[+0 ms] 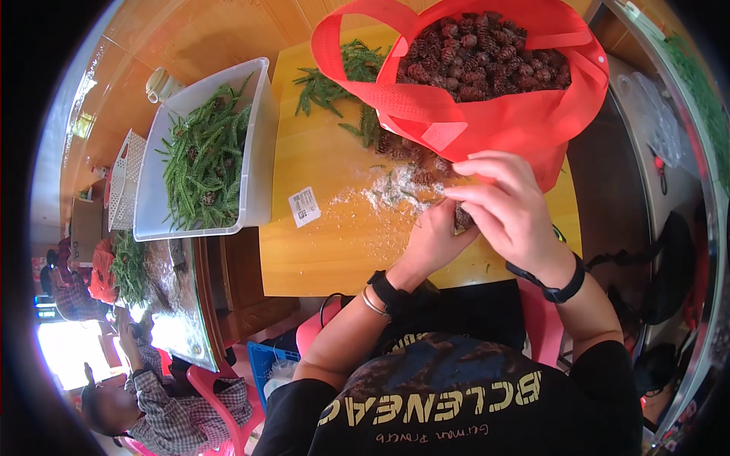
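Note:
My left hand [435, 242] is closed around a brown pine cone [462, 217] just above the table. My right hand [511, 209] hovers over it with thumb and fingers drawn together at the cone's upper side; whatever lies between those fingertips is too small or hidden to name. Beside both hands, a heap of white flakes [391, 190] is scattered on the yellow table [334, 262]. Several loose pine cones [411, 152] lie behind the flakes, some dusted white. A large red bag [525, 118] full of pine cones [479, 61] stands beyond my hands.
At the left, a clear plastic bin [255, 163] holds green artificial pine sprigs [201, 163] and some cones. More sprigs [327, 87] lie by the bag. A white label [304, 207] rests on the table. Another person [171, 406] sits at a second table at lower left.

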Available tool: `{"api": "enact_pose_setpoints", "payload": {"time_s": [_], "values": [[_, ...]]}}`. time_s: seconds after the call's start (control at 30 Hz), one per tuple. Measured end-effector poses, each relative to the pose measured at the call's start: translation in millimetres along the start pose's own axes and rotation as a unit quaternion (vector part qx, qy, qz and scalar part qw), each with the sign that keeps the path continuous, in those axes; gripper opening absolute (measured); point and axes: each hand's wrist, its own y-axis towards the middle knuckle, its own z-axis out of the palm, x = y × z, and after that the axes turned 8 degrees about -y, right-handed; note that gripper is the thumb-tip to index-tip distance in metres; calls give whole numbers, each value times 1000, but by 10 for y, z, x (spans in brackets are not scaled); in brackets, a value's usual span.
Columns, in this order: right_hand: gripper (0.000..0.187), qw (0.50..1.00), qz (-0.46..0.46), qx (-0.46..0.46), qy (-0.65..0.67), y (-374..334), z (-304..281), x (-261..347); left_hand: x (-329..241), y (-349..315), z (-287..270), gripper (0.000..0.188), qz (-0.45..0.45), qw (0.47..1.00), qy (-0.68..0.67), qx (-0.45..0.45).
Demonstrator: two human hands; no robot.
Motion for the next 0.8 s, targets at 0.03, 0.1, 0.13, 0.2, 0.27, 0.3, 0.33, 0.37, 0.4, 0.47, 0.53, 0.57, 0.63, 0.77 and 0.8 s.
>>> {"api": "enact_pose_setpoints", "payload": {"time_s": [0.03,0.1,0.13,0.2,0.27,0.3,0.33,0.37,0.4,0.47,0.53,0.57,0.63,0.77,0.8], "values": [[24,1000,11,-7,18,-12,-41,-9,-54,6,-15,43,-19,1000,-9,0],[22,998,16,-21,49,-29,-101,-36,-82,10,-34,45,-41,999,-5,13],[22,998,15,-20,50,-50,-116,-38,-70,8,-34,45,-35,999,-11,14],[24,995,27,-6,91,-100,-134,-29,-55,5,-27,46,-29,999,-17,14],[25,997,3,7,72,-128,-94,-42,-56,2,-24,43,-12,1000,-1,3],[27,998,-21,19,52,-144,-75,-47,-46,5,-14,43,-11,1000,-2,4],[28,998,-30,28,46,-159,-65,-46,-18,10,1,42,-2,1000,-10,5],[28,998,-30,28,47,-164,-38,-42,13,8,7,41,6,1000,-16,5],[29,998,-37,29,42,-163,-11,-35,32,3,8,41,6,1000,-16,5],[30,998,-43,29,37,-173,20,-38,44,-1,5,40,-3,1000,0,19],[32,998,-32,45,22,-187,31,-53,7,-4,-4,40,-6,1000,1,16],[32,998,-32,45,22,-202,40,-62,-14,-9,-11,41,-11,1000,2,12],[34,998,-27,56,14,-236,46,-85,-48,-7,-26,41,-12,1000,-1,12],[34,997,-15,79,18,-292,32,-103,-19,0,-15,41,-10,1000,-4,19],[37,996,-13,80,30,-294,20,-104,-17,-3,-9,41,-10,1000,-4,19]]}}
